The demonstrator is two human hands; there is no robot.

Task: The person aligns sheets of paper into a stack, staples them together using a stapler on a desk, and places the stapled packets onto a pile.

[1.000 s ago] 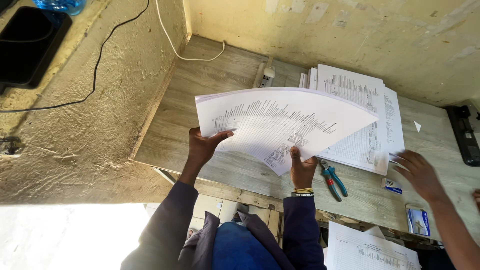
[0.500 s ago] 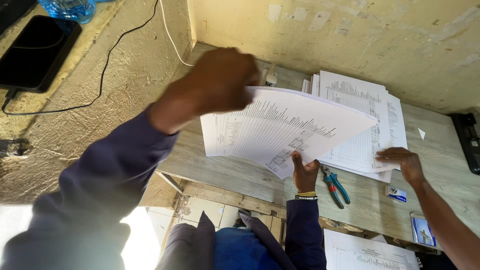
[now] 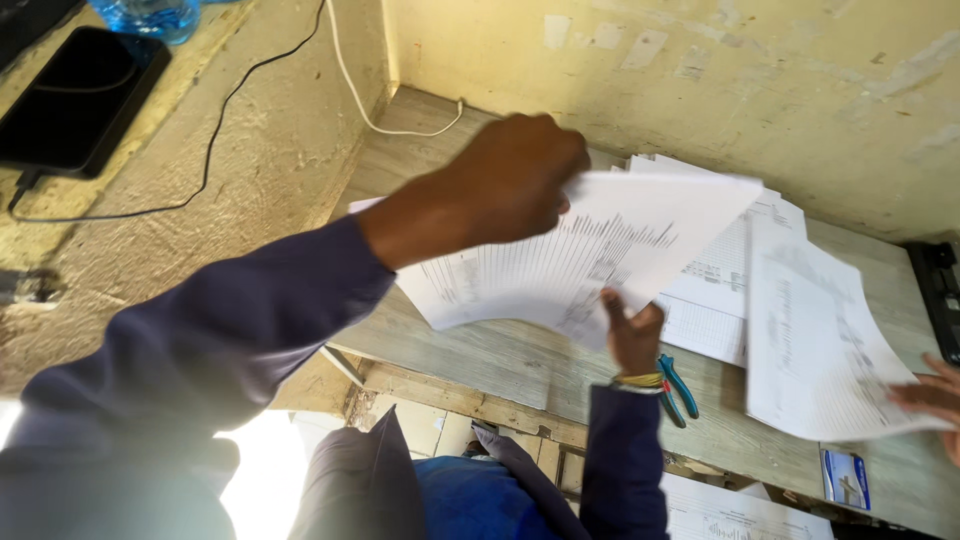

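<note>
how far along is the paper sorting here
Done: a stack of printed sheets already lies on the wooden table. In hand: the left hand and right hand both grip a bundle of sheets above the table, while another person's hand holds a separate sheet. Left: both lots are not yet laid down.
</note>
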